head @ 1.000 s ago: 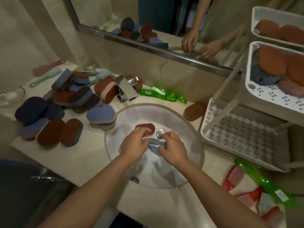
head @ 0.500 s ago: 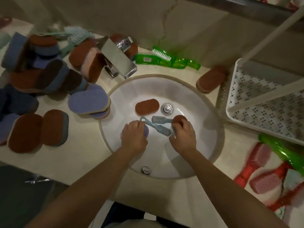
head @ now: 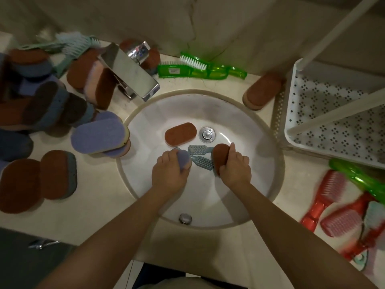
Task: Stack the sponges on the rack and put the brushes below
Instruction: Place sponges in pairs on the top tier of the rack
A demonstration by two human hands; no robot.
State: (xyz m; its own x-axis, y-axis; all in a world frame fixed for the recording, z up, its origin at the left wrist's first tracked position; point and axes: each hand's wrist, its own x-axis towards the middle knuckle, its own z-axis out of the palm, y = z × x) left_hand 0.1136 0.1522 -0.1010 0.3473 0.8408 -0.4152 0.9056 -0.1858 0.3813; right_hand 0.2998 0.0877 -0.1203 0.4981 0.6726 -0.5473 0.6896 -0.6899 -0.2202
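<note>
1. Left hand is down in the sink basin, fingers curled round a purple sponge. Most of that sponge is hidden under the hand.
2. Right hand grips a brown sponge held on edge, thumb up along it. Its lower end is covered by the palm.
3. Two grey-blue brushes lie crossed on the basin floor between the hands. Their ends are tucked behind both held sponges.
4. A loose brown sponge lies flat in the basin, just beside the drain.
5. White perforated rack on the right: only the bottom tray and slanted legs show, the upper tiers are cut off by the frame.
6. Another brown sponge, the near-rack sponge, sits on the surface between basin and rack.
7. Sponge pile on the left round the faucet has brown, blue and purple ones. It is blurred and cut by the edge, so no count is possible.
8. Green brushes lie by the wall, overlapping, number unclear.
9. Red and pink brushes at far right are smeared and partly out of frame.
</note>
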